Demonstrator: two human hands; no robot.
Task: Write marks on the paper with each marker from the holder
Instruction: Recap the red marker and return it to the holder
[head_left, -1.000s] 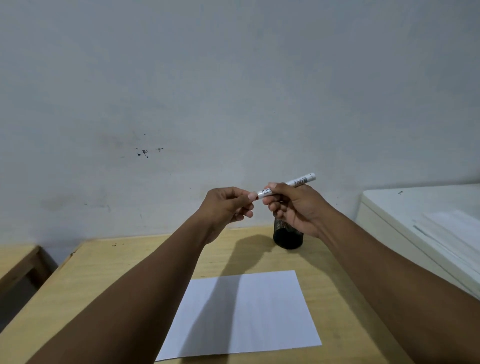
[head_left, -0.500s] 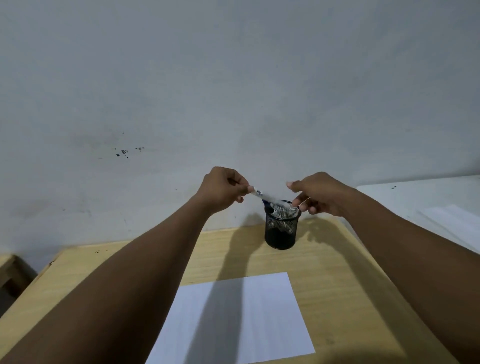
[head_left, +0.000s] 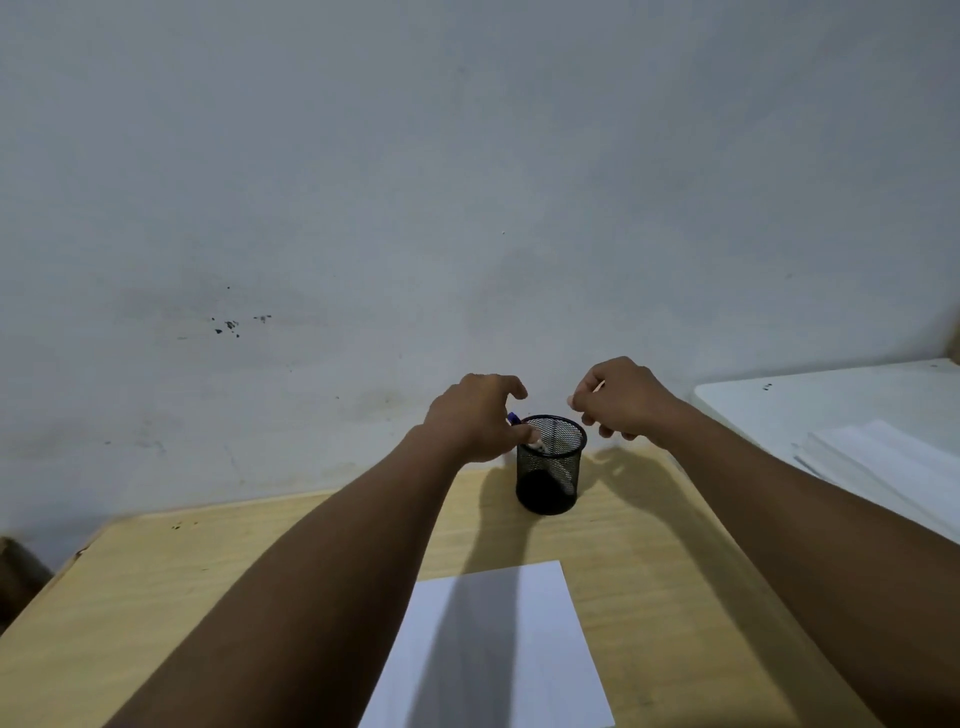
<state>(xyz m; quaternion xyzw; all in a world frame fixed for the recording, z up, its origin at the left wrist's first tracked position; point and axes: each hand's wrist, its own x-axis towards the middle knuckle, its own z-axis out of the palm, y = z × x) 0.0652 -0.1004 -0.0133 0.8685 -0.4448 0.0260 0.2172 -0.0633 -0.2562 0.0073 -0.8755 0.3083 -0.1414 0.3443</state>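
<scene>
Markers (head_left: 524, 431) stand in the black mesh holder (head_left: 550, 465), which sits on the wooden table (head_left: 218, 582) directly below and between my two hands, so that either hand can reach it. Only a blue cap beside my left thumb and a pale barrel under my fingertips are visible; how many markers are inside, I cannot tell. My left hand (head_left: 475, 418) is at the left side of the rim, the wrist bent down, the index finger curled up and free, and the lower fingers dip just inside the rim and touch a marker; whether they really pinch it I cannot tell. My right hand (head_left: 621, 400) hovers just above and to the right of the rim, loosely curled, with the thumb and index finger close together and holding nothing that I can see. The paper (head_left: 493, 649) lies flat, nearer to my body than both hands, between my forearms, so that I can write on it easily. I judge that I am choosing or placing a marker at the holder now.
</scene>
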